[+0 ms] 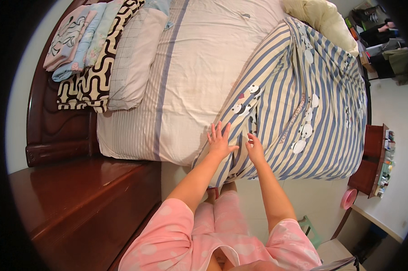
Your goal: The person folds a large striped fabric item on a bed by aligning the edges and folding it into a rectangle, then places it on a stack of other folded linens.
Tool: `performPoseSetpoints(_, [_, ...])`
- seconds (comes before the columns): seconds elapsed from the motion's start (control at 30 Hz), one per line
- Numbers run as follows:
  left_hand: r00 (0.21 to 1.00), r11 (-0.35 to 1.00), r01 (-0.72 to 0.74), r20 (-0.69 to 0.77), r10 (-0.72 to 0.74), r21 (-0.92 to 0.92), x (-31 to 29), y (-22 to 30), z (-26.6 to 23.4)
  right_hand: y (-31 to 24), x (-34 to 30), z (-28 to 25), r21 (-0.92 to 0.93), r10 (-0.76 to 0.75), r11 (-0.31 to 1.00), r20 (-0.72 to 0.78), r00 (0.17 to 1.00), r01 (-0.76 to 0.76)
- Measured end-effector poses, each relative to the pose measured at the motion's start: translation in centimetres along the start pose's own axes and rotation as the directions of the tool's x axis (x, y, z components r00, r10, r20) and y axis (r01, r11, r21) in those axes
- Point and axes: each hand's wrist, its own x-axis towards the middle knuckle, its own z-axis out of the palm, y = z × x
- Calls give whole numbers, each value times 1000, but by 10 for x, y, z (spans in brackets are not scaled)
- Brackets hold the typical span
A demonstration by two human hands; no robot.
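A quilt (276,104) in a blue and cream striped cover with panda prints spreads in folds over the right part of the bed. My left hand (219,143) rests at its near left edge, fingers spread flat and holding nothing. Just to the right, my right hand (254,148) is at the same near part of the quilt. Its fingers are slightly bent and apart, with no cloth visible between them. Left of the quilt lies a pale bedsheet (204,58) with bluish stripes.
Folded bedding (131,67) and patterned covers are stacked by the dark wooden headboard (54,122). A glossy brown wooden cabinet (91,189) stands at the near left. A cream quilt (321,22) lies at the far right. A pink basin (348,198) and green stool (308,230) are at the right.
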Motion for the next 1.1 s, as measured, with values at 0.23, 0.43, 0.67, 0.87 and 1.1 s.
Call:
performPoseSetpoints(0.23, [986,990,143,85,-142,-6,84,16,13,-9,101,-31,323,241,915,35,970,-239])
performPoseSetpoints(0.43, [954,925,281,175,-242,-255,121,-11,0,-28,220,-83,322,294,912,-78,952,-255])
performPoseSetpoints(0.67, [954,753,190,-62,-292,-630,115,-102,-27,-104,332,-38,306,69,951,-70,995,-44])
performPoseSetpoints(0.87, [926,802,332,11,-377,-497,143,-110,-38,-158,351,28,-229,-40,972,31,999,46])
performPoseSetpoints(1.1, [975,979,-194,-126,184,-69,232,-13,-88,-172,392,45,-593,77,802,221,972,71])
